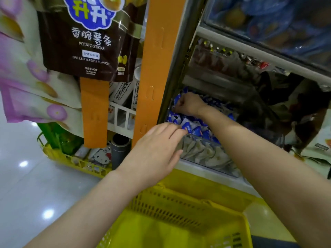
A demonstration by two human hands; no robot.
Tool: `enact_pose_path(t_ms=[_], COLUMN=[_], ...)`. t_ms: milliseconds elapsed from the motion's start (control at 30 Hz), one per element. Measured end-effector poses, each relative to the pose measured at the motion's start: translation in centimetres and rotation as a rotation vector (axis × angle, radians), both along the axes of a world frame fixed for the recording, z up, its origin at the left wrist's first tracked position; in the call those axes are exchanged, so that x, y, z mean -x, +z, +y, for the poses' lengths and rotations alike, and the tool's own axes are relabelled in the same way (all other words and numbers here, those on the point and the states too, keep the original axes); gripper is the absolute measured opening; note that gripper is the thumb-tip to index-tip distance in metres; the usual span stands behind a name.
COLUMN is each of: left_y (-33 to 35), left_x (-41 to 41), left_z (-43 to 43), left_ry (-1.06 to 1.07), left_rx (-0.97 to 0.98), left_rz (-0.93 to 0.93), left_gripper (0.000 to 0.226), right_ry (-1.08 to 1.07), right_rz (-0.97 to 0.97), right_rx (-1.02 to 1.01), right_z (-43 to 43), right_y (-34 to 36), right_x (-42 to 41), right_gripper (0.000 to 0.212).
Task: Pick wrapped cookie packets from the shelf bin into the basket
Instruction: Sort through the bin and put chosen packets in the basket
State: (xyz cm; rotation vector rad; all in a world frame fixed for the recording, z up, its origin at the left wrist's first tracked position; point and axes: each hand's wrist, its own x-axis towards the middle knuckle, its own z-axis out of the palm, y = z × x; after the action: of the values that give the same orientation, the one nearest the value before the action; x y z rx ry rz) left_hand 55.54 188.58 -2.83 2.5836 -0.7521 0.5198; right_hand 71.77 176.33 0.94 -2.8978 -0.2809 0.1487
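Head view: right hand curls its fingers round blue cookie packets in the clear shelf bin, left hand touches a front packet with straight fingers, above the yellow basket.

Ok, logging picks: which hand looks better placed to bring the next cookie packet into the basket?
Probably left: the left hand touches a blue packet at the front of the bin, nearest the yellow basket; the right hand reaches deeper.
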Motion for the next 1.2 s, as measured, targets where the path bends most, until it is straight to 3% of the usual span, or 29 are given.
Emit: enact_pose_path(t_ms=[67,133,233,367,500,667,833,1100,1200], left_y=[0.0,0.0,0.0,0.1,0.0,0.1,-0.4,-3.7,-4.3], left_x=[0.1,0.1,0.1,0.3,0.9,3.2,5.5,7.0,7.2], left_z=[0.0,-0.1,-0.2,-0.4,-0.8,-1.7,-4.4,-6.0,-6.0], left_ry=[0.004,0.007,0.016,0.024,0.030,0.096,0.033,0.052,0.021], left_rx=[0.004,-0.001,-0.007,0.006,0.129,0.508,1.028,0.967,0.926], left_rz=[-0.002,-0.007,-0.015,-0.003,0.059,0.184,0.829,0.872,0.862], left_gripper=[0.043,0.043,0.042,0.042,0.040,0.009,0.015,0.022,0.025], right_ry=[-0.033,-0.075,-0.108,-0.177,-0.173,0.001,0.057,-0.135,-0.222], right_rz=[0.012,-0.006,-0.175,-0.407,-0.427,-0.252,0.064,0.195,0.225], right_rx=[-0.072,-0.143,-0.277,-0.559,-0.911,-1.065,-1.135,-1.173,-1.219], right_z=[-0.1,-0.4,-1.2,-2.7,-4.2,-6.7,-8.5,-8.0,-7.8], right_y=[-0.1,-0.4,-0.5,1.7,3.7,1.9,-2.6,-6.5,-7.0], right_x=[-0.1,0.1,0.6,2.3,5.7,13.0,18.8,22.1,22.4], right_gripper=[0.017,0.019,0.013,0.018,0.007,0.021,0.020,0.008,0.014])
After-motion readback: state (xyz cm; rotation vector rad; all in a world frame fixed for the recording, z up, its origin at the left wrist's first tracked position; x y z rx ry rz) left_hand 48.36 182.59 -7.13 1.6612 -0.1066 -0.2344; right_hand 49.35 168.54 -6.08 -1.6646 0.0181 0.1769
